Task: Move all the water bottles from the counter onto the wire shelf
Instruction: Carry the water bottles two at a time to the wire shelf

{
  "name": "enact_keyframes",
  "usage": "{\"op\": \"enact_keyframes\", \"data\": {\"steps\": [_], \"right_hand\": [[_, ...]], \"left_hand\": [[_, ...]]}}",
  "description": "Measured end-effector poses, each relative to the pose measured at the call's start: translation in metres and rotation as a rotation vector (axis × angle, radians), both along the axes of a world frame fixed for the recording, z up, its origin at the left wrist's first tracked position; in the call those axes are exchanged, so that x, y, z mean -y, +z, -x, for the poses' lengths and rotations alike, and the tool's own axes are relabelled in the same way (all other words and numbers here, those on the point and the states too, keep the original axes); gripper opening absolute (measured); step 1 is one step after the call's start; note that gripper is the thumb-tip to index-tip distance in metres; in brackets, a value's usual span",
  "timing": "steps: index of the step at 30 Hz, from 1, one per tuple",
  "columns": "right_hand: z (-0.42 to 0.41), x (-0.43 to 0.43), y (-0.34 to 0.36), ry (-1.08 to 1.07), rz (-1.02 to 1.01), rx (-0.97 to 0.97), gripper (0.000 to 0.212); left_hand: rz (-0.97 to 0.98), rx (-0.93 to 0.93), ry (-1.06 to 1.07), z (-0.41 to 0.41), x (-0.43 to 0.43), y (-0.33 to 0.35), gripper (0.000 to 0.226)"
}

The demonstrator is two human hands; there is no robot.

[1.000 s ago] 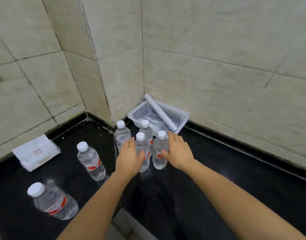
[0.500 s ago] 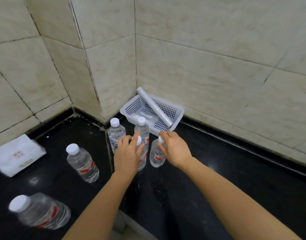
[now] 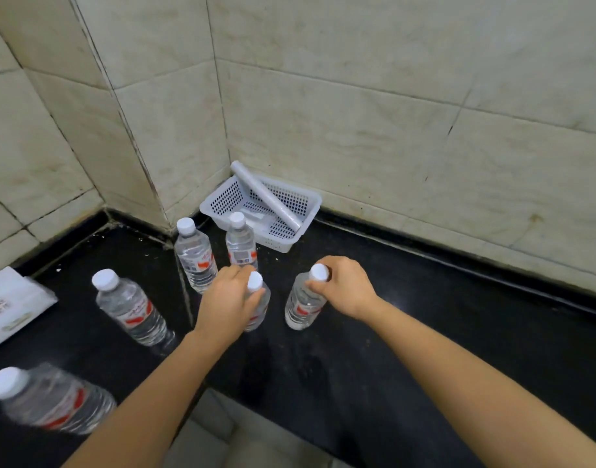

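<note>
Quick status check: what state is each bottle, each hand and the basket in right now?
Left hand: grips middle bottle at its neck.
Right hand: grips right bottle at its neck.
Back-left bottle: capped, upright, untouched.
Back-right bottle: capped, upright, untouched.
Left bottle: capped, standing, untouched.
Nearest bottle: capped, blurred, untouched.
Basket: on counter, roll lying across it.

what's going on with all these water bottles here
A person's left hand grips the middle bottle by its neck; the right hand grips the right bottle under its cap. Both seem to rest on the black counter. Four other bottles sit behind and left. No wire shelf is in view.
</note>
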State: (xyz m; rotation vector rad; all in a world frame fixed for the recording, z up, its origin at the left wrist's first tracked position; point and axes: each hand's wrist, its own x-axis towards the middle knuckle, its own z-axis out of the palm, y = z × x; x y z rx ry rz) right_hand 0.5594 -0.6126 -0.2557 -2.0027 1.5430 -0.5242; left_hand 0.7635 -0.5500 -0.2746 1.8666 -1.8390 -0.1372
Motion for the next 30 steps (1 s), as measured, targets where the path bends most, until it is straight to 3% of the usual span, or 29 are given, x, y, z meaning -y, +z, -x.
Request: {"op": "enact_keyframes", "data": {"steps": [12, 20, 30], "right_hand": [[0.213, -0.112, 0.04, -0.124, -0.022, 0.002, 0.017], [0.385, -0.206, 0.079, -0.32, 0.102, 0.069, 0.015], [0.57, -0.286, 0.142, -0.551, 0.199, 0.071, 0.028]], "left_hand": [[-0.012, -0.147, -0.276, 0.202, -0.08, 0.044, 0.011], [0.075, -0.239, -0.403, 0.381, -0.122, 0.078, 0.009], [0.14, -0.282, -0.668, 0.577, -0.151, 0.132, 0.006]]}}
